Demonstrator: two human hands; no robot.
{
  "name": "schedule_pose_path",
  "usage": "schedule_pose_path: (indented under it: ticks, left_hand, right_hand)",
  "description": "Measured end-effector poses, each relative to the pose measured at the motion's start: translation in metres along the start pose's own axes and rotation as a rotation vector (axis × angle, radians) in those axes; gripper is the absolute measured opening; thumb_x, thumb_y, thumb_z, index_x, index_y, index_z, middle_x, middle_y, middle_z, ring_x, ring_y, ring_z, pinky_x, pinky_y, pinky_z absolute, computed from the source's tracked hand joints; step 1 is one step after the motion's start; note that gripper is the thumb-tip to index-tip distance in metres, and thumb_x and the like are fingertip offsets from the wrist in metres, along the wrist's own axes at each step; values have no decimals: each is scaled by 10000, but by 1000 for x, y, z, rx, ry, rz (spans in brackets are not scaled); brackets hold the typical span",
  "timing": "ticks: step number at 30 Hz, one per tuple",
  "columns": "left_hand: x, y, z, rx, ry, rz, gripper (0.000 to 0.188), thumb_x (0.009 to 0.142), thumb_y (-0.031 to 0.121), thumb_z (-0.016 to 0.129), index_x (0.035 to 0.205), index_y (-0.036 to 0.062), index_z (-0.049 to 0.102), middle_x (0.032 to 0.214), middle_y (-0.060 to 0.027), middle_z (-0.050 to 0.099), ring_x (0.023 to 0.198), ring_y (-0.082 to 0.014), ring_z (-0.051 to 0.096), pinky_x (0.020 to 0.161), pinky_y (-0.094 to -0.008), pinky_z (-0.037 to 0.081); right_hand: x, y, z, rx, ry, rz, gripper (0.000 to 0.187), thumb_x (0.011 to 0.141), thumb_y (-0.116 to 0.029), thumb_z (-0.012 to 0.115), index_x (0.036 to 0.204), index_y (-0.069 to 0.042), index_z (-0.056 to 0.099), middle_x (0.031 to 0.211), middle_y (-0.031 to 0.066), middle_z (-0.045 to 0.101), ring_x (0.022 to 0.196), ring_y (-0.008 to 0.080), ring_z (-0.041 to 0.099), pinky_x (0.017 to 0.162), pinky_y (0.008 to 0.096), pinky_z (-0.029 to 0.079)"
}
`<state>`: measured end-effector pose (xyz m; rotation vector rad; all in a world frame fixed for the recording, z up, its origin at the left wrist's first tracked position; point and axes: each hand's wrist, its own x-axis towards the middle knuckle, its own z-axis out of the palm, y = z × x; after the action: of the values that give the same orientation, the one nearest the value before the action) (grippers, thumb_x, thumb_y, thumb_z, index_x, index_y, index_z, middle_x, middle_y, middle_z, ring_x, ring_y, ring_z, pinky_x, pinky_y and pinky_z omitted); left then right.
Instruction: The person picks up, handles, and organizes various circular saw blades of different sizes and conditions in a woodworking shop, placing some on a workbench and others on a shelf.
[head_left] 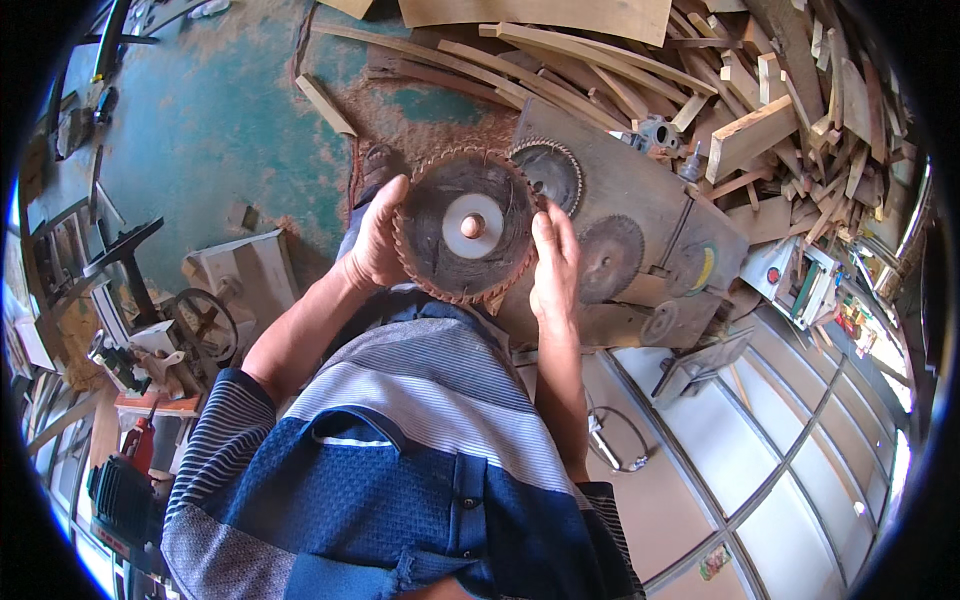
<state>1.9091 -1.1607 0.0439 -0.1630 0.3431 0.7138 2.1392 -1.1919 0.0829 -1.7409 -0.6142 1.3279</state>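
Note:
Between my two hands is a dark circular saw blade [430, 235] with a toothed rim, a pale ring round its middle and a hole at the centre. My left hand [380, 238] grips its left edge, thumb along the rim. On the opposite edge, my right hand [555, 262] is closed with the thumb up against the teeth. Just right of it, another saw blade [548, 178] and a larger worn blade [610, 260] rest against a grey board [640, 190].
Offcuts and planks [600, 75] are heaped at the far right. A machine with a handwheel [205, 325] stands at the left. Sawdust lies on the green floor [220, 110]. At the lower right is a framed panel wall [740, 450]. A smaller disc [660, 322] sits low on the board.

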Motion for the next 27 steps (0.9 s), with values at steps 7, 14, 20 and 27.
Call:
schedule_pose_path:
  ticks: [7,14,20,27]
  left_hand:
    - [4,-2,-12,-277,28,-66,954,925,838,401,1552,121,454,1520,-177,536,1367,-373,537,1147,-605,404]
    - [-6,-16,-13,-361,42,-22,965,916,860,368,1573,156,429,1571,-161,483,1420,-374,479,1168,-627,361]
    - [-9,-14,-4,-308,145,47,961,920,848,392,1560,132,440,1561,-152,498,1410,-358,491,1175,-604,364]
    - [-5,-3,-2,-283,194,59,946,926,831,418,1556,125,437,1546,-155,511,1393,-358,511,1168,-603,378]
  right_hand:
    - [-12,7,26,-55,87,-92,419,1062,-183,598,1396,67,564,1285,112,649,1148,171,593,1015,312,470]
    - [-12,7,29,-41,94,-103,412,1067,-172,572,1406,62,556,1301,140,650,1157,185,597,1029,329,470]
    - [-12,17,38,12,127,-98,413,1071,-162,564,1418,60,537,1336,139,627,1170,191,589,1035,330,466]
    - [-16,6,40,-67,81,-107,412,1061,-151,585,1423,37,528,1271,123,639,1118,178,602,976,321,492]
